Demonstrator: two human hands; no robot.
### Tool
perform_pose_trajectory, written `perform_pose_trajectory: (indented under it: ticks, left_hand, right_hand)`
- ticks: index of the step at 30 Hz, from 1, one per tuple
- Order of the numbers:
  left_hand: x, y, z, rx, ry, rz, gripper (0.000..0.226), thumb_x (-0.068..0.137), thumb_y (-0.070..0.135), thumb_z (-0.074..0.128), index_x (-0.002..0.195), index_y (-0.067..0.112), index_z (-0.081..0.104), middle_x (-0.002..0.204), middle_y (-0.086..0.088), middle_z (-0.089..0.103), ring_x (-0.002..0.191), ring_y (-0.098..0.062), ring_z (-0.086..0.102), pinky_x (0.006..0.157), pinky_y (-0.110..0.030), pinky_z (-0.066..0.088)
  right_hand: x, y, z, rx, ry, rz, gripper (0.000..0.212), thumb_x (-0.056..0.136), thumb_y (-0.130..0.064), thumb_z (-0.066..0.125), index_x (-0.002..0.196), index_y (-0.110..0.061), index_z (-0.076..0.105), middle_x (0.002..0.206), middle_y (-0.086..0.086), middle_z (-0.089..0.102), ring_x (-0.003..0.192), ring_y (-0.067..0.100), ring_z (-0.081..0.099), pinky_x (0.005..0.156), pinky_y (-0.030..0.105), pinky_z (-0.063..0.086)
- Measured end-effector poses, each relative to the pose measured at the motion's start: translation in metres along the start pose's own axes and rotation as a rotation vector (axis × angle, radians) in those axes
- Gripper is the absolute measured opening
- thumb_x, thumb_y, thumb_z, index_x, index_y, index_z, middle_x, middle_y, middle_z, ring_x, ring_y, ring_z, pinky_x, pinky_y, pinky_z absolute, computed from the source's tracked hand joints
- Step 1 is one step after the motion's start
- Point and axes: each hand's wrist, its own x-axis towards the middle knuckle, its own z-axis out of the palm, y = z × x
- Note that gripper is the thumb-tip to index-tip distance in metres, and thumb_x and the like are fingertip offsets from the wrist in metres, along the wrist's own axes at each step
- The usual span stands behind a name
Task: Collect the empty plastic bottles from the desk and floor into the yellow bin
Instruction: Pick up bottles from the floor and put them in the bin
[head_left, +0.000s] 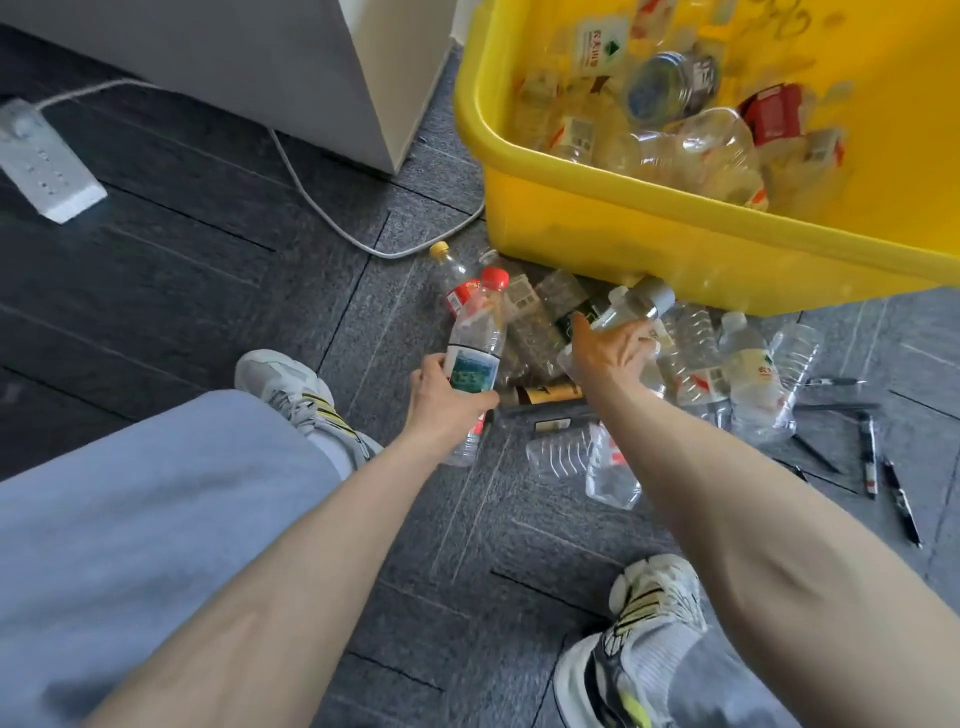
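Observation:
The yellow bin (597, 228) stands on the floor at the upper right and holds several clear bottles. A heap of empty plastic bottles (696, 364) lies on the carpet against its front wall. My left hand (441, 400) is shut on a clear bottle with a red cap and a green-blue label (475, 338), held upright above the floor. My right hand (615, 353) is shut on a clear bottle with a grey cap (631, 306), its neck pointing up toward the bin's base.
A white power strip (44, 161) with its cable (322, 208) lies on the dark carpet at left, beside a white cabinet (291, 73). Several pens (867, 457) are scattered right of the bottles. My shoes (296, 389) (649, 603) flank the floor in front.

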Motion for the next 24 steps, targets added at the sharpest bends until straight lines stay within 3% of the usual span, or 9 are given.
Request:
perform_pose_trajectory:
  ticks: [3, 6, 8, 10, 14, 20, 24]
  left_hand:
    - [0.004, -0.006, -0.004, -0.009, -0.003, -0.028, 0.069, 0.073, 0.024, 0.078, 0.131, 0.016, 0.041, 0.124, -0.005, 0.047, 0.109, -0.021, 0.053, 0.095, -0.035, 0.048]
    - [0.001, -0.005, -0.008, -0.022, -0.028, -0.052, 0.064, 0.077, 0.023, 0.075, 0.13, 0.017, 0.04, 0.119, -0.001, 0.052, 0.104, -0.019, 0.053, 0.084, -0.03, 0.043]
    - [-0.007, -0.001, -0.011, -0.026, -0.044, -0.07, 0.062, 0.078, 0.023, 0.074, 0.13, 0.017, 0.04, 0.116, -0.001, 0.055, 0.103, -0.019, 0.055, 0.083, -0.031, 0.044]
    - [-0.018, 0.007, -0.014, -0.044, -0.049, -0.09, 0.061, 0.077, 0.024, 0.074, 0.128, 0.018, 0.041, 0.115, -0.002, 0.058, 0.103, -0.021, 0.058, 0.086, -0.034, 0.048]
    - [-0.055, 0.026, -0.016, -0.131, -0.015, -0.129, 0.058, 0.079, 0.025, 0.075, 0.125, 0.016, 0.041, 0.11, -0.006, 0.059, 0.089, -0.018, 0.061, 0.072, -0.03, 0.048]
    - [-0.114, 0.071, -0.014, -0.176, -0.063, -0.085, 0.062, 0.076, 0.035, 0.076, 0.124, 0.011, 0.044, 0.107, -0.01, 0.06, 0.097, -0.027, 0.063, 0.089, -0.041, 0.053]
    - [-0.14, 0.1, -0.014, -0.18, -0.104, 0.047, 0.075, 0.063, 0.046, 0.075, 0.124, 0.014, 0.047, 0.106, -0.009, 0.063, 0.095, -0.029, 0.065, 0.093, -0.047, 0.053]
  right_hand:
    - [0.017, -0.008, 0.013, 0.087, -0.068, 0.122, 0.105, 0.086, -0.047, 0.064, 0.154, -0.007, -0.005, 0.16, 0.016, 0.016, 0.145, 0.034, 0.023, 0.115, 0.047, 0.023]
    - [0.017, -0.006, 0.004, 0.122, -0.087, 0.15, 0.087, 0.085, -0.033, 0.063, 0.15, -0.004, 0.013, 0.145, 0.015, 0.037, 0.133, 0.031, 0.04, 0.111, 0.04, 0.033]
    - [0.001, -0.003, -0.012, 0.226, -0.147, 0.157, 0.08, 0.085, -0.03, 0.064, 0.147, -0.004, 0.02, 0.14, 0.015, 0.041, 0.129, 0.031, 0.042, 0.11, 0.041, 0.035]
    - [-0.024, 0.003, -0.03, 0.248, -0.191, 0.113, 0.086, 0.087, -0.036, 0.063, 0.15, -0.005, 0.014, 0.145, 0.019, 0.038, 0.132, 0.036, 0.041, 0.11, 0.045, 0.036]
    - [-0.084, 0.027, -0.077, 0.193, -0.304, -0.036, 0.095, 0.079, -0.052, 0.063, 0.152, -0.018, 0.012, 0.152, 0.013, 0.036, 0.133, 0.037, 0.044, 0.107, 0.054, 0.04]
    - [-0.133, 0.038, -0.153, 0.283, -0.276, -0.056, 0.092, 0.08, -0.047, 0.068, 0.151, -0.014, 0.021, 0.148, 0.013, 0.042, 0.132, 0.033, 0.044, 0.107, 0.043, 0.038]
    - [-0.146, 0.039, -0.197, 0.429, -0.236, -0.08, 0.085, 0.073, -0.05, 0.071, 0.14, -0.013, 0.035, 0.131, 0.01, 0.056, 0.114, 0.029, 0.057, 0.101, 0.05, 0.046]
